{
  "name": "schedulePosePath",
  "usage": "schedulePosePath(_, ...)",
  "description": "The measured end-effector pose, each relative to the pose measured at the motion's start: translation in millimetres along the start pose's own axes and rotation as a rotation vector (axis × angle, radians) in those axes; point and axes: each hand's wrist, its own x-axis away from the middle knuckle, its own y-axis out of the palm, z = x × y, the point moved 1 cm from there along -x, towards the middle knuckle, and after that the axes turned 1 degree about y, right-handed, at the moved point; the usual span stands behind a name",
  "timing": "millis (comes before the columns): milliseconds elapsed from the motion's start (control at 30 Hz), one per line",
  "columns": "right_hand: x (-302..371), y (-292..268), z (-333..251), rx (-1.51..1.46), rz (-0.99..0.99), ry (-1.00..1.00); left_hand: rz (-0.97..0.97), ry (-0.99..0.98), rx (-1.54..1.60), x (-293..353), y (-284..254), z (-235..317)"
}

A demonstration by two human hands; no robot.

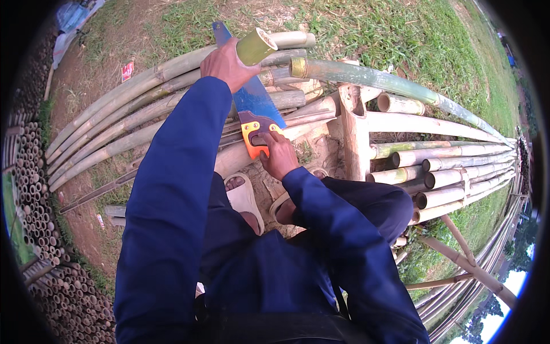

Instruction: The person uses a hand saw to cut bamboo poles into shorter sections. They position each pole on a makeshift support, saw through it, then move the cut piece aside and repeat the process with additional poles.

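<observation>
My left hand (228, 64) is closed around a short green bamboo piece (254, 49), whose pale cut end points up and to the right. Below it, my right hand (278, 153) grips the orange and dark handle of a handsaw (255, 98). The saw's blue blade runs up and left, passing behind my left hand, and its tip shows beyond. Part of the bamboo piece is hidden by my fingers. Under the blade lie several long bamboo poles (129, 94), their cut ends toward the middle.
A notched upright post (354, 137) stands right of the saw. More bamboo poles (458, 163) are stacked beyond it, and one long green pole (372, 76) lies across the top. At far left is a big pile of cut bamboo (40, 218). My sandalled feet (246, 200) are below the saw.
</observation>
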Motion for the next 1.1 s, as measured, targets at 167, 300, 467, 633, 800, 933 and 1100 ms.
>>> schedulePosePath(167,-5,-113,-34,-0.021,0.382,0.15,0.087,0.018,0.501,33,23,61)
schedulePosePath(300,7,-216,-37,0.283,0.486,0.208,0.058,0.077,0.944,36,36,152)
schedulePosePath(467,79,-322,-11,0.428,0.777,0.186,-0.182,0.187,1.517,77,42,311)
schedulePosePath(633,184,-351,-20,0.581,0.988,0.272,-0.6,0.385,1.336,129,32,374)
schedulePosePath(800,349,-334,-5,0.584,1.061,0.574,-1.166,0.494,1.034,186,53,352)
schedulePosePath(933,467,-279,11,0.306,1.044,1.051,-0.457,0.984,0.473,230,70,294)
schedulePosePath(1100,572,-180,35,0.147,0.791,1.652,-0.312,0.781,0.795,262,86,261)
